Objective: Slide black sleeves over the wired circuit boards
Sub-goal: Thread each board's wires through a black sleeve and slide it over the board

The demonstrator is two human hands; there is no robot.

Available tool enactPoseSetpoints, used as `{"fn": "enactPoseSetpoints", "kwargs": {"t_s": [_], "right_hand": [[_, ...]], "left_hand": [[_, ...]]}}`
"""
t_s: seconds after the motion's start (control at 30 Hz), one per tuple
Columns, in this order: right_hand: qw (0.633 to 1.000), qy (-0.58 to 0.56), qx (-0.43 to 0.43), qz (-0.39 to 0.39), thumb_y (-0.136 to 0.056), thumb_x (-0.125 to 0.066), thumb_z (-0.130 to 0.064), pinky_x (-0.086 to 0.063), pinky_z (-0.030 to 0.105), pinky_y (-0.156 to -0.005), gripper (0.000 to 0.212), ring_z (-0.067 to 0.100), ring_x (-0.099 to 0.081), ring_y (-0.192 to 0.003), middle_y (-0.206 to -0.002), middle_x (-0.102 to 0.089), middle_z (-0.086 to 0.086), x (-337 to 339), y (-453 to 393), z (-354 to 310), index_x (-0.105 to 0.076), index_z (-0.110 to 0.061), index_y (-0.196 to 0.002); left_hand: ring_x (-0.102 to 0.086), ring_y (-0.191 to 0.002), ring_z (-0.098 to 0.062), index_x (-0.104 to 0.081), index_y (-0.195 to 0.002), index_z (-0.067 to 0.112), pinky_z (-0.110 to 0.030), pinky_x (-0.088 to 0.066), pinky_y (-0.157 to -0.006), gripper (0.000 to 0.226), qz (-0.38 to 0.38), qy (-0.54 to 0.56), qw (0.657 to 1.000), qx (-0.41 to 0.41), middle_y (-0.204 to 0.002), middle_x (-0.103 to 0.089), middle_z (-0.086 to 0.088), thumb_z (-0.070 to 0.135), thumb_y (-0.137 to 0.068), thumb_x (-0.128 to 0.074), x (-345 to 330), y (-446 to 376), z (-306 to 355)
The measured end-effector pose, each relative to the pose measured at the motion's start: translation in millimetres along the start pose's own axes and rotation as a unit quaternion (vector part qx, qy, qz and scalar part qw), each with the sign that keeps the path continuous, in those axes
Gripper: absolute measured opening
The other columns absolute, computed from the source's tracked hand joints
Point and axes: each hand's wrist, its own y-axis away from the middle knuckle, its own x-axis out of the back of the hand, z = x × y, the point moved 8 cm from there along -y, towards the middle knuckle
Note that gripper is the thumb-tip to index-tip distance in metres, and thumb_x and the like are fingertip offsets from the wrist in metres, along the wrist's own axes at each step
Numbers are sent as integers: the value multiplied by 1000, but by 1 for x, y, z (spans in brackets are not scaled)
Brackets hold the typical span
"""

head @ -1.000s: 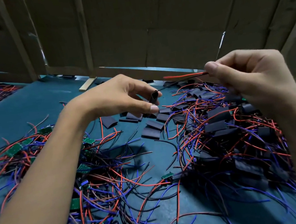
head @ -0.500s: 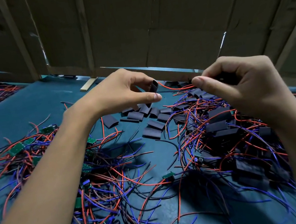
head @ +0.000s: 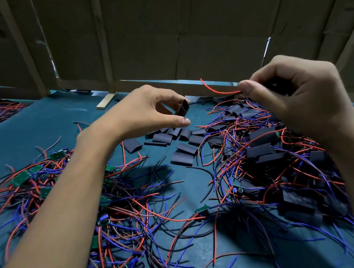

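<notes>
Left hand (head: 145,113): thumb and fingers pinching one black sleeve (head: 181,108) by its flat sides, open mouth turned toward the right hand (head: 293,101). Right hand: curled, thumb and forefinger pinching a red wire (head: 217,90) whose free end arcs out toward the sleeve; something dark tucked in the palm, probably the board, though impossible to confirm. Judged feather-light, soft-walled, easily squashed flat, so best held at the edges to keep the mouth open; wire limp, needing a grip close to its tip. Below, loose sleeves (head: 183,149) on the teal mat (head: 11,146); bare green boards (head: 19,178) tangled in wires on the left, sleeved boards (head: 263,143) heaped on the right. Hidden: most of the right hand's load behind its fingers, plus the right forearm cut off by the frame edge.
</notes>
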Motion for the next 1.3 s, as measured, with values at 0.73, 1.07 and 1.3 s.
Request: {"fn": "enactPoseSetpoints", "kwargs": {"t_s": [0.73, 1.07, 1.3], "right_hand": [[990, -81, -20, -114, -91, -77, -25, -40, 16, -60, 15, 6, -55, -61, -70, -66, 0, -16, 3, -12, -73, -14, -82], [977, -134, -102, -131, -88, -78, -26, -29, 16, -48, 20, 4, -40, -52, -56, -56, 4, -15, 4, -3, -74, -11, -77], [975, -125, -121, -141, -87, -79, -25, -26, 12, -47, 20, 1, -36, -49, -54, -48, -6, -13, 4, -4, -74, -10, -75]], "left_hand": [[-71, -93, 0, -72, -116, 31, -28, -55, -90, 39, 4, -35, 999, -8, -100, -73, 23, 39, -80, -83, -6, -4, 2], [-68, -97, 5, -71, -120, 26, -3, -43, -71, 44, 29, -27, 998, -52, -104, -74, 15, 28, -79, -85, -5, -6, 8], [-70, -93, 4, -72, -118, 24, -6, -48, -76, 42, 45, -6, 998, -45, -102, -75, 12, 33, -79, -84, -3, -5, 7]]}}
